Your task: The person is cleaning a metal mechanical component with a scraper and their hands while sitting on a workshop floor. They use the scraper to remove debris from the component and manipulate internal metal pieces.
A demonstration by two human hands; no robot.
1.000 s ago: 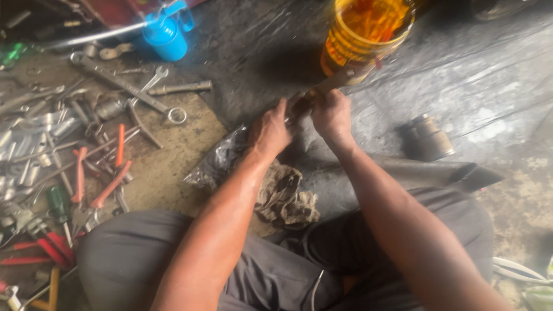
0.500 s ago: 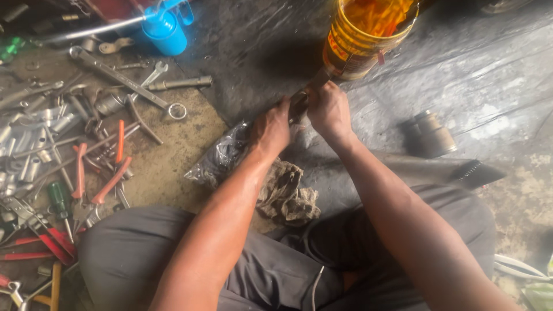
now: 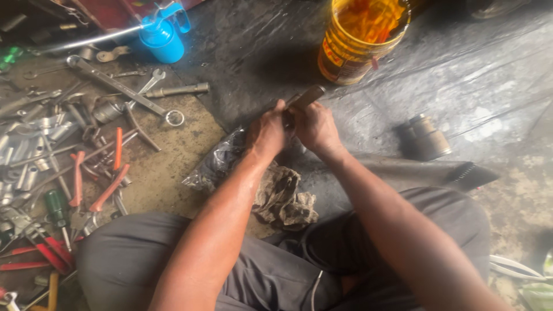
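My left hand (image 3: 266, 133) and my right hand (image 3: 314, 128) are pressed together over the black sheet on the floor. Both grip a short dark metal bar (image 3: 306, 97) whose far end sticks out above my fingers toward the yellow bucket (image 3: 360, 39). What lies under my palms is hidden. A dirty rag (image 3: 284, 198) lies just below my wrists, and a crumpled clear plastic bag (image 3: 214, 164) sits beside my left wrist. I sit cross-legged in grey trousers (image 3: 132, 259).
Several spanners, sockets and orange-handled pliers (image 3: 95, 173) are spread over the dirt floor at left. A blue oil can (image 3: 162, 35) stands at the top left. A grey metal cylinder (image 3: 427, 137) lies at right, beside a flat dark file (image 3: 443, 171).
Both hands have stayed clasped on the metal bar. The view has shifted slightly, so the hands and bucket sit a little lower in the frame.
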